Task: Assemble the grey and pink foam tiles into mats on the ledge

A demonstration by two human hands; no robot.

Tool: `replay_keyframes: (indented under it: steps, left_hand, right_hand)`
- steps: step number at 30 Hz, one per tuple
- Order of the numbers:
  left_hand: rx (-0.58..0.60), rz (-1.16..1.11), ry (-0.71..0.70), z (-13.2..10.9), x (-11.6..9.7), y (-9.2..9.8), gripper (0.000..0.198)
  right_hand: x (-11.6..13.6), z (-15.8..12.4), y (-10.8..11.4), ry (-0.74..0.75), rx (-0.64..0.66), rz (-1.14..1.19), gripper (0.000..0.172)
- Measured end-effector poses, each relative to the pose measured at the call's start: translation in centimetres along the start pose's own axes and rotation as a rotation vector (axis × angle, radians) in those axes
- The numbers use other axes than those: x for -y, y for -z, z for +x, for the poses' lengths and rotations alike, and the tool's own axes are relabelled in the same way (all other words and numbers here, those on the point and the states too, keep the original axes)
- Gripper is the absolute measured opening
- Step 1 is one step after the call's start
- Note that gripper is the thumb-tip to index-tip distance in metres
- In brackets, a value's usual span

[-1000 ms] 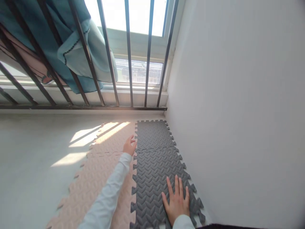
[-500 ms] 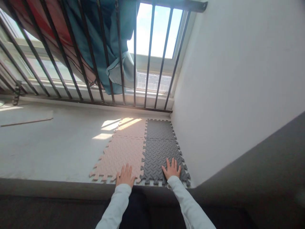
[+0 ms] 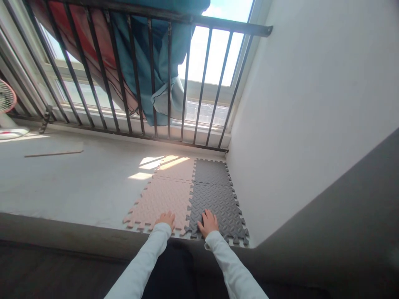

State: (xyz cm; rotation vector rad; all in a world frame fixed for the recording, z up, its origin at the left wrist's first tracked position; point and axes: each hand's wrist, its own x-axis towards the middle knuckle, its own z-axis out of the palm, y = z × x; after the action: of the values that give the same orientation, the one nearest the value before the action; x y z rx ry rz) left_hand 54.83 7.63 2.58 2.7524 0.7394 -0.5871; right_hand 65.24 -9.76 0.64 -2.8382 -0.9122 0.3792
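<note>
Interlocking foam mats lie on the pale floor by the white wall: pink tiles (image 3: 160,197) on the left, grey tiles (image 3: 218,199) on the right. My left hand (image 3: 166,219) rests on the near edge of the pink tile, fingers curled down onto it. On the near edge of the grey tile, next to the seam, my right hand (image 3: 208,222) presses flat with fingers apart. Neither hand holds anything. Both arms wear white sleeves.
A black barred railing (image 3: 149,79) runs along the window, with teal and red cloth (image 3: 137,54) hanging over it. A dark step edge (image 3: 77,236) crosses below my hands. A fan (image 3: 6,99) stands far left, and a thin stick (image 3: 52,154) lies on the floor.
The view has pulled back and up from the mats. My left hand came back from the far seam to the near edge, and my right hand slid left toward the seam.
</note>
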Motion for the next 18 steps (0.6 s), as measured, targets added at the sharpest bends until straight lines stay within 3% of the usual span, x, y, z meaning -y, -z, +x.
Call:
replay_keyframes:
  steps: [5, 11, 18]
  left_hand:
    - [0.126, 0.057, -0.059, 0.5, -0.1, 1.0, 0.058]
    - [0.157, 0.05, -0.061, 0.9, -0.1, 0.8, 0.063]
    - [0.231, 0.019, -0.036, 1.7, -0.1, 0.4, 0.071]
  right_hand:
    - [2.5, 6.1, 1.5, 0.071, 0.07, -0.015, 0.056]
    - [5.1, 12.9, 2.2, 0.104, 0.07, -0.021, 0.064]
    - [6.5, 15.9, 2.1, 0.129, -0.003, -0.025, 0.069]
